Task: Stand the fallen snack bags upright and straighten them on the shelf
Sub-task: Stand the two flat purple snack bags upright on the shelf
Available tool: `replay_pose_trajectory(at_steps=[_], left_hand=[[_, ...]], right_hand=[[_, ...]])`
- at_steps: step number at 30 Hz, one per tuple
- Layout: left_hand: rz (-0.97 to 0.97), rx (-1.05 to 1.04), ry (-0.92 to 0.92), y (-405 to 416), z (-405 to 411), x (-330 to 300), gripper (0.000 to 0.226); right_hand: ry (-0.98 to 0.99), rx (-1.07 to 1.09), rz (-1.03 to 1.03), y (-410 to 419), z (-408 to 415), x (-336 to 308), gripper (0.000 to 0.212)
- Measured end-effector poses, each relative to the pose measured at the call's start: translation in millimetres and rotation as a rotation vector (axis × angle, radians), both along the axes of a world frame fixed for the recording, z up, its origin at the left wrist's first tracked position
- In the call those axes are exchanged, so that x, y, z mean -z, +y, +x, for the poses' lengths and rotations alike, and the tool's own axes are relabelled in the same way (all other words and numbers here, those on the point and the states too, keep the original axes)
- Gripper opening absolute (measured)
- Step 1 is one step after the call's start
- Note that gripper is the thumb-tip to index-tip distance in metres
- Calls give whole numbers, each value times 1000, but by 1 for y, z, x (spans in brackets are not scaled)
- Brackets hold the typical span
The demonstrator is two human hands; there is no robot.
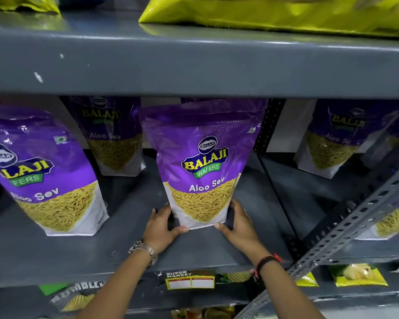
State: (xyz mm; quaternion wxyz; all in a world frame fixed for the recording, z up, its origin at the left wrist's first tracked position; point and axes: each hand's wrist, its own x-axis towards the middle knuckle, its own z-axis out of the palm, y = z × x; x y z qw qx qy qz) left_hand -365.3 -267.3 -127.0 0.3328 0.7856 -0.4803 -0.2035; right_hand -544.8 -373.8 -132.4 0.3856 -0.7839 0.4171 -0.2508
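A purple Aloo Sev bag (203, 164) stands upright in the middle of the grey shelf (124, 254). My left hand (161, 226) grips its lower left corner and my right hand (240, 224) grips its lower right corner, thumbs at the front of the base. A second purple bag (44, 176) stands at the front left, leaning slightly. A third bag (113, 137) stands further back between them. In the bay to the right, another bag (334, 139) stands upright.
A perforated grey upright (346, 229) slants across the right side, with a partly hidden bag (394, 222) behind it. The shelf above (194, 63) holds yellow-green bags (274, 12). A price label (190, 280) hangs on the shelf edge; more snack packs lie below.
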Motion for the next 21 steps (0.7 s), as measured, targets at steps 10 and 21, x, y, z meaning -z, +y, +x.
replay_pose_trajectory(at_steps=[10, 21], left_hand=[[-18, 28, 20, 0, -33, 11, 42], [-63, -27, -7, 7, -43, 9, 54]], right_hand=[[8, 63, -25, 9, -36, 0, 63], [8, 62, 16, 16, -48, -3, 62]])
